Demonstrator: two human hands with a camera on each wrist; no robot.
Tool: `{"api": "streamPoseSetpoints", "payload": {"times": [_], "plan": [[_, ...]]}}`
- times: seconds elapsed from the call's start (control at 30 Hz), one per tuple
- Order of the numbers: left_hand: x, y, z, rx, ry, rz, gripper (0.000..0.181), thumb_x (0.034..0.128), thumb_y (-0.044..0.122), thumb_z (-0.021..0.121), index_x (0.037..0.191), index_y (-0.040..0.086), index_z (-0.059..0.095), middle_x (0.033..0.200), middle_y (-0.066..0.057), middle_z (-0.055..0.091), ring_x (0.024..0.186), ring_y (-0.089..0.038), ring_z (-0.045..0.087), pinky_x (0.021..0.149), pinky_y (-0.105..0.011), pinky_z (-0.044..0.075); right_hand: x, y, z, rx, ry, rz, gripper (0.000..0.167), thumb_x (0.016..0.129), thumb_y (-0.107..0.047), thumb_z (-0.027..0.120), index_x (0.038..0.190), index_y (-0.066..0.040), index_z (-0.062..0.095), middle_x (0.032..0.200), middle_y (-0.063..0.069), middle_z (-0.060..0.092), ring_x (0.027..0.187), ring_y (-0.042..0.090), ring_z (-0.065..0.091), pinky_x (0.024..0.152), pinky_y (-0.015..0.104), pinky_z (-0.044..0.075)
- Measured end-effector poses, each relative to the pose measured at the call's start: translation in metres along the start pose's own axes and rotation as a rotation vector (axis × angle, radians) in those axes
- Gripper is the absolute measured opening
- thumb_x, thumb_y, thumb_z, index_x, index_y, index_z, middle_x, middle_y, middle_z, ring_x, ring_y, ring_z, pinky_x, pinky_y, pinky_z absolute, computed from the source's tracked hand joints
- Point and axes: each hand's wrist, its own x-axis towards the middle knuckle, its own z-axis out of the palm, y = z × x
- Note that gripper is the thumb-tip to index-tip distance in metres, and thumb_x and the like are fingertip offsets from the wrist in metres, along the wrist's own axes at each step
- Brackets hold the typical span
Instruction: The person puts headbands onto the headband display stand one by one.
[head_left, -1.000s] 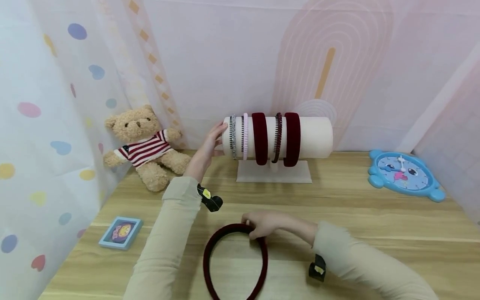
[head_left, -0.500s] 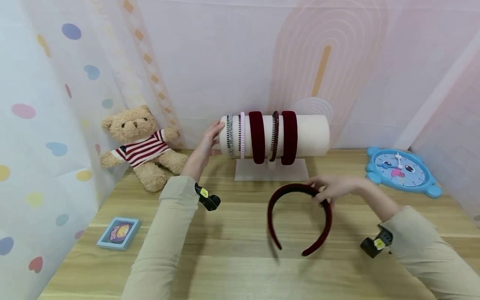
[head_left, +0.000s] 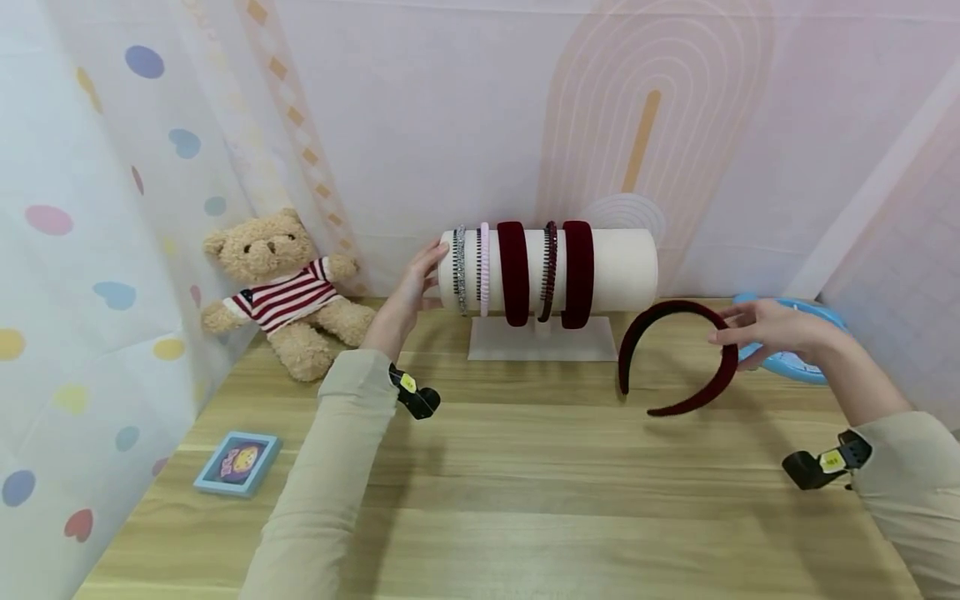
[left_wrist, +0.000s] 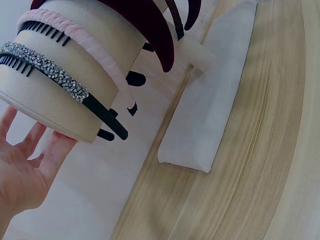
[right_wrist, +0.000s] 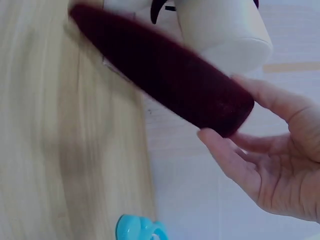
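In the head view, my right hand (head_left: 780, 329) holds a wide dark-red velvet headband (head_left: 678, 310) by one side of its arch, off the table, its tips toward the lower left. The right wrist view shows the headband (right_wrist: 165, 75) between thumb and fingers. My left hand (head_left: 408, 292) touches the left end of a cream cylindrical headband stand (head_left: 624, 271). Its extended fingers rest against that end in the left wrist view. Around the cylinder sit a silver glittery headband (left_wrist: 47, 70), a pink one (head_left: 484, 271), two wide dark-red ones and a thin braided dark one (head_left: 550, 271).
A teddy bear (head_left: 273, 292) in a striped shirt leans at the back left. Nearer on the left lies a small blue picture frame (head_left: 237, 463). Behind my right hand is a blue toy clock (head_left: 801, 367), partly hidden. A patterned curtain (head_left: 450, 108) backs the wooden table (head_left: 525, 467).
My right hand has carried the dark-red headband from the front middle of the table up and to the right, near the stand's right end. The left hand stays at the stand's left end.
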Motion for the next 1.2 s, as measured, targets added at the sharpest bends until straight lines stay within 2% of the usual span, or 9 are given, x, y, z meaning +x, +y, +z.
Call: {"api": "streamPoseSetpoints", "payload": {"times": [0.13,0.23,0.43,0.6,0.73,0.8,0.97,1.1,1.2], "plan": [[0.000,0.000,0.000,-0.006,-0.001,0.000,0.063,0.0894,0.049,0.041,0.146,0.032,0.018,0.152,0.000,0.022,0.131,-0.027,0.032,0.103,-0.050,0.033,0.001,-0.013,0.000,0.050,0.130,0.004,0.080,0.091,-0.034,0.053,0.141,0.011,0.009,0.136,0.038,0.026,0.091,0.020,0.064,0.076,0.038,0.055],[0.001,0.000,0.000,-0.007,0.002,0.002,0.063,0.0894,0.048,0.042,0.146,0.033,0.018,0.151,0.000,0.023,0.130,-0.026,0.033,0.102,-0.049,0.034,0.004,-0.028,0.003,0.063,0.231,0.005,0.083,0.089,-0.036,0.056,0.141,0.010,0.011,0.133,0.036,0.029,0.078,0.010,0.063,0.071,0.034,0.056],[0.002,0.000,0.000,-0.013,0.007,0.004,0.063,0.0893,0.048,0.042,0.146,0.033,0.018,0.151,0.000,0.024,0.129,-0.026,0.034,0.102,-0.049,0.034,0.014,-0.050,0.009,-0.014,0.358,0.004,0.082,0.085,-0.036,0.062,0.139,0.010,0.020,0.128,0.036,0.037,0.069,0.008,0.062,0.061,0.032,0.056],[0.000,0.001,-0.001,-0.020,0.002,0.004,0.062,0.0899,0.047,0.042,0.146,0.032,0.018,0.151,0.001,0.025,0.129,-0.026,0.034,0.102,-0.049,0.034,0.021,-0.061,0.015,-0.020,0.453,0.002,0.080,0.084,-0.033,0.064,0.139,0.009,0.023,0.125,0.036,0.043,0.060,0.009,0.063,0.056,0.030,0.055],[0.000,0.001,0.000,-0.017,-0.004,0.003,0.062,0.0903,0.046,0.041,0.146,0.032,0.018,0.151,0.001,0.024,0.130,-0.025,0.034,0.103,-0.049,0.033,0.024,-0.069,0.019,-0.018,0.517,-0.004,0.083,0.083,-0.035,0.063,0.140,0.008,0.022,0.128,0.035,0.041,0.072,0.023,0.065,0.056,0.029,0.055],[0.000,0.000,0.000,-0.016,-0.003,0.003,0.062,0.0903,0.046,0.041,0.146,0.032,0.018,0.151,0.001,0.024,0.130,-0.025,0.033,0.103,-0.049,0.033,0.026,-0.072,0.020,-0.011,0.535,-0.009,0.082,0.084,-0.036,0.062,0.141,0.008,0.021,0.129,0.034,0.041,0.077,0.025,0.064,0.057,0.028,0.055],[0.001,0.000,0.001,-0.016,-0.010,0.001,0.062,0.0905,0.047,0.041,0.146,0.033,0.017,0.152,0.002,0.023,0.131,-0.025,0.032,0.103,-0.049,0.033,0.026,-0.077,0.019,-0.012,0.543,-0.013,0.081,0.086,-0.037,0.059,0.141,0.008,0.020,0.130,0.033,0.041,0.075,0.020,0.064,0.059,0.028,0.055],[0.001,0.000,0.000,-0.012,-0.013,-0.001,0.062,0.0903,0.048,0.041,0.146,0.033,0.016,0.152,0.002,0.022,0.131,-0.025,0.031,0.104,-0.049,0.032,0.027,-0.085,0.021,-0.027,0.546,-0.030,0.080,0.086,-0.039,0.058,0.142,0.005,0.022,0.130,0.032,0.043,0.094,0.035,0.061,0.063,0.029,0.055],[0.001,0.000,0.001,-0.009,-0.012,-0.003,0.062,0.0903,0.048,0.040,0.146,0.034,0.016,0.152,0.002,0.022,0.131,-0.025,0.031,0.104,-0.050,0.033,0.031,-0.092,0.025,-0.079,0.556,-0.076,0.077,0.085,-0.038,0.059,0.141,0.004,0.026,0.127,0.031,0.046,0.098,0.040,0.058,0.065,0.033,0.055]]}}
